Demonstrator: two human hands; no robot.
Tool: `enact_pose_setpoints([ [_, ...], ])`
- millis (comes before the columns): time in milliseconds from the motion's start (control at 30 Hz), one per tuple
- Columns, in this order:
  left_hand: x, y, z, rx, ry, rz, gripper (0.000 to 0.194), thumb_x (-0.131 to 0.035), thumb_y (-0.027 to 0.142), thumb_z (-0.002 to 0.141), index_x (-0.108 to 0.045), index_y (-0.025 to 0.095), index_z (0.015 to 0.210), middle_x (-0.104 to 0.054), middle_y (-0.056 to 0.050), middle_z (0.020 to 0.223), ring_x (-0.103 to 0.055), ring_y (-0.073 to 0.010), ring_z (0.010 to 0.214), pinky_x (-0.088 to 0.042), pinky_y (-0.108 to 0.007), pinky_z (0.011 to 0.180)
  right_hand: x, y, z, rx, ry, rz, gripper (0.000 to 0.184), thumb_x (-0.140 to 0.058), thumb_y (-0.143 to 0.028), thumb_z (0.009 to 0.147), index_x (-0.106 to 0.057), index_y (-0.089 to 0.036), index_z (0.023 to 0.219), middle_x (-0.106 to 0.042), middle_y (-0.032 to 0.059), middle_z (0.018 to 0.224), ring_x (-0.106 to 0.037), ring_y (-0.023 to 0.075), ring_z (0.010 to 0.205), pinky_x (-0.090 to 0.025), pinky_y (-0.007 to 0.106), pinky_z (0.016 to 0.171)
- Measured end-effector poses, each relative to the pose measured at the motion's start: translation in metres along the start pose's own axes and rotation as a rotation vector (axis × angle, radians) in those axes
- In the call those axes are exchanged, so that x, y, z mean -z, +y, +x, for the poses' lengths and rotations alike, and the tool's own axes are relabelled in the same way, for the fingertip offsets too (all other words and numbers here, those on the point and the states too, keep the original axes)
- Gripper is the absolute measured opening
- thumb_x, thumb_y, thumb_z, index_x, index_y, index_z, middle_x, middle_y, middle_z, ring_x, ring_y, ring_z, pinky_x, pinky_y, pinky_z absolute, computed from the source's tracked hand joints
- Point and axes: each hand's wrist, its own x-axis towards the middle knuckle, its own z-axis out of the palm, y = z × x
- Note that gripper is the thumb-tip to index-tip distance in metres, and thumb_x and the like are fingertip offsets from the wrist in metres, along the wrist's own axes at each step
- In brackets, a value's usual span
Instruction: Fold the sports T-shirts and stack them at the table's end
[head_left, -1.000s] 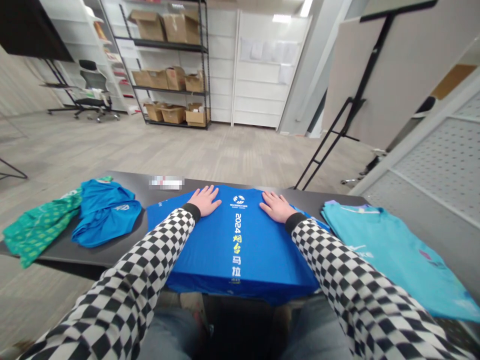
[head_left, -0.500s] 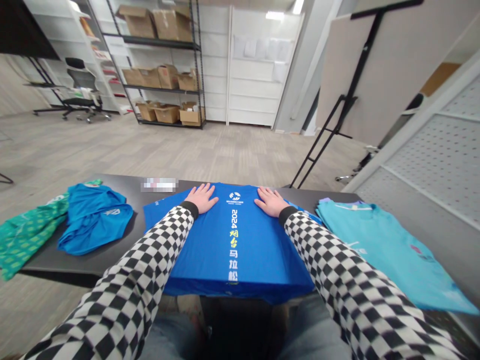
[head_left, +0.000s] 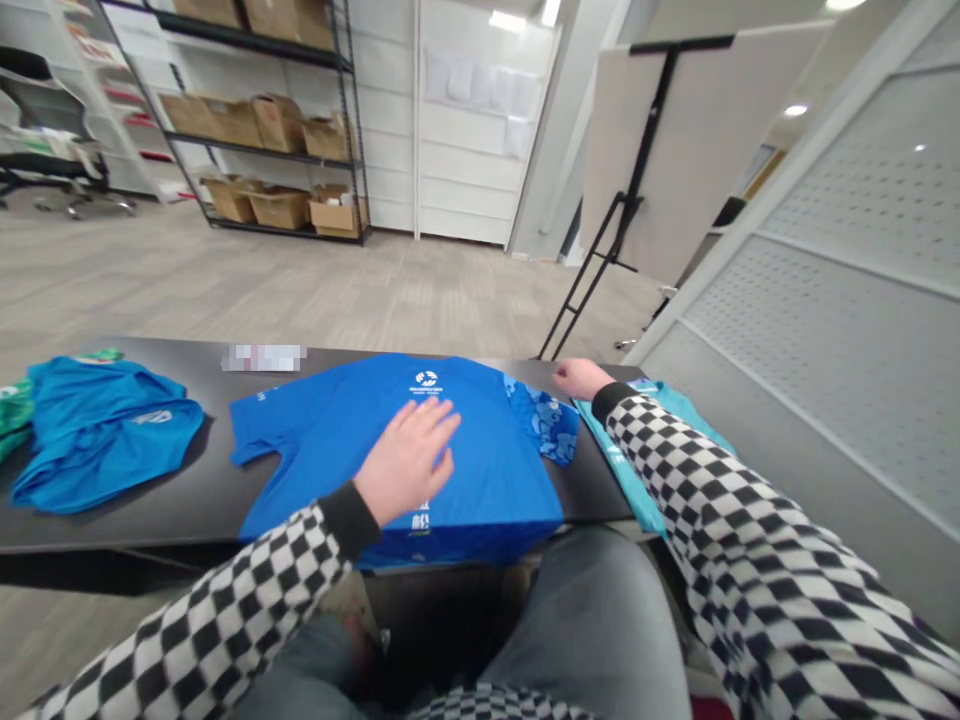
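My left hand (head_left: 409, 462) lies flat on the middle of a blue printed T-shirt (head_left: 330, 440), fingers spread and gripping nothing. The shirt lies face up on a black table (head_left: 172, 525), its collar logo at the far edge and its lower print mostly covered by my hand. A blue sleeve with a patterned print (head_left: 547, 422) sticks out on its right side. My right hand (head_left: 581, 378) is at the far table edge just beyond that sleeve, fingers together, above a light-blue shirt (head_left: 613, 458). My right forearm hides most of the light-blue shirt.
A crumpled blue shirt (head_left: 97, 440) and a green patterned cloth (head_left: 11, 420) lie at the table's left end. A blurred patch (head_left: 262, 357) sits at the far edge. My knees (head_left: 585, 620) are below the front edge. A perforated panel (head_left: 847, 350) stands to the right.
My view has swung left and up. My right hand has left the shirt for its far right side, and a patterned sleeve now shows there. My left hand has slid toward the shirt's middle.
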Motion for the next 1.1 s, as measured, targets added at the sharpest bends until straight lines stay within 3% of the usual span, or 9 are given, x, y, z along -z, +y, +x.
enact_pose_setpoints([
  [67, -0.004, 0.054, -0.035, -0.103, -0.058, -0.25, 0.044, -0.058, 0.023, 0.106, -0.073, 0.023, 0.148, -0.075, -0.012, 0.151, -0.068, -0.0293, 0.142, -0.046, -0.051, 0.129, -0.002, 0.018, -0.013, -0.029, -0.061, -0.003, 0.027, -0.068, -0.031, 0.105, -0.089, -0.015, 0.108, -0.087, 0.0156, 0.111, -0.08, 0.0284, 0.108, -0.057, 0.03, 0.094],
  [133, -0.014, 0.094, -0.07, -0.115, -0.145, -0.43, 0.041, -0.061, 0.019, 0.102, -0.076, 0.024, 0.14, -0.083, -0.01, 0.131, -0.076, -0.0265, 0.122, -0.057, -0.045, 0.113, -0.01, 0.025, -0.021, -0.038, -0.112, 0.002, 0.022, -0.074, -0.032, 0.102, -0.089, -0.017, 0.106, -0.087, 0.0129, 0.109, -0.08, 0.0264, 0.103, -0.057, 0.029, 0.088],
  [200, -0.026, 0.119, -0.103, -0.07, -0.214, -0.51, 0.041, -0.063, 0.016, 0.099, -0.077, 0.025, 0.136, -0.085, -0.008, 0.121, -0.078, -0.0263, 0.112, -0.06, -0.043, 0.104, -0.019, 0.026, -0.024, -0.036, -0.141, 0.007, 0.02, -0.078, -0.033, 0.1, -0.089, -0.018, 0.107, -0.087, 0.012, 0.11, -0.08, 0.0252, 0.103, -0.056, 0.028, 0.087],
  [300, -0.041, 0.136, -0.143, 0.068, -0.246, -0.556, 0.041, -0.064, 0.015, 0.097, -0.08, 0.025, 0.133, -0.085, -0.007, 0.119, -0.078, -0.0269, 0.111, -0.059, -0.043, 0.103, -0.028, 0.021, -0.02, -0.044, -0.148, 0.011, 0.019, -0.08, -0.036, 0.098, -0.087, -0.018, 0.102, -0.086, 0.0135, 0.105, -0.079, 0.0264, 0.101, -0.057, 0.03, 0.087],
  [500, -0.058, 0.134, -0.18, 0.282, -0.255, -0.609, 0.04, -0.062, 0.017, 0.097, -0.084, 0.025, 0.13, -0.087, -0.006, 0.111, -0.081, -0.024, 0.104, -0.062, -0.035, 0.099, -0.022, 0.011, -0.01, -0.057, -0.157, 0.078, 0.024, -0.087, -0.031, 0.085, -0.074, -0.021, 0.068, -0.075, 0.0084, 0.074, -0.075, 0.0265, 0.082, -0.057, 0.033, 0.079],
  [633, -0.071, 0.119, -0.184, 0.326, -0.292, -0.599, 0.04, -0.062, 0.019, 0.097, -0.086, 0.026, 0.129, -0.088, -0.006, 0.117, -0.082, -0.0247, 0.11, -0.062, -0.034, 0.102, -0.005, 0.001, -0.012, -0.038, -0.121, 0.189, 0.017, -0.074, -0.029, 0.095, -0.075, -0.019, 0.081, -0.076, 0.0065, 0.081, -0.074, 0.0216, 0.082, -0.056, 0.027, 0.074],
  [767, -0.083, 0.112, -0.182, 0.337, -0.343, -0.605, 0.041, -0.061, 0.02, 0.097, -0.087, 0.027, 0.128, -0.088, -0.005, 0.119, -0.083, -0.0256, 0.11, -0.061, -0.036, 0.103, 0.019, -0.024, -0.016, -0.035, -0.116, 0.352, 0.018, -0.063, -0.03, 0.106, -0.074, -0.017, 0.099, -0.071, 0.0016, 0.075, -0.068, 0.0155, 0.065, -0.053, 0.023, 0.06],
  [900, -0.088, 0.114, -0.181, 0.31, -0.369, -0.646, 0.04, -0.064, 0.023, 0.095, -0.087, 0.028, 0.127, -0.088, -0.005, 0.119, -0.083, -0.0267, 0.112, -0.061, -0.035, 0.104, 0.05, -0.076, -0.018, -0.043, -0.058, 0.658, 0.011, -0.079, -0.026, 0.099, -0.071, -0.018, 0.098, -0.06, -0.0053, 0.063, -0.053, 0.0102, 0.049, -0.04, 0.019, 0.045],
  [1100, -0.09, 0.111, -0.191, 0.31, -0.398, -0.668, 0.037, -0.065, 0.025, 0.095, -0.089, 0.029, 0.123, -0.088, -0.007, 0.12, -0.083, -0.028, 0.112, -0.062, -0.036, 0.105, 0.081, -0.191, -0.004, -0.035, -0.107, 0.981, 0.016, -0.081, -0.017, 0.1, -0.065, -0.019, 0.098, -0.056, -0.0071, 0.055, -0.048, 0.0086, 0.039, -0.032, 0.018, 0.036],
])
